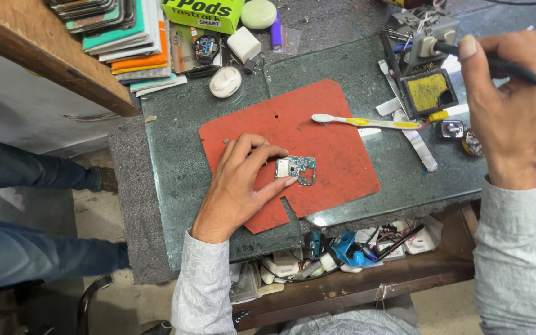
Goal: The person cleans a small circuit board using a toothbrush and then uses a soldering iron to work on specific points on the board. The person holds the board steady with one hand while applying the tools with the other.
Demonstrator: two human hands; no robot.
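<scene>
Workbench top: a dark green glass slab (175, 149) over grey felt-like covering (128, 186). On the glass, centre: a red-orange mat (317, 133), irregular outline, notched at its near edge. A small circuit board (297, 169) lies on the mat, as does the head of a white and yellow toothbrush (367, 121). Far right: a soldering stand with yellow sponge (428, 92). Far left: a stack of flat packages (133, 37), a white earbud case (225, 82), a green box (203, 13). White strips (417, 139) lie right of the mat
</scene>
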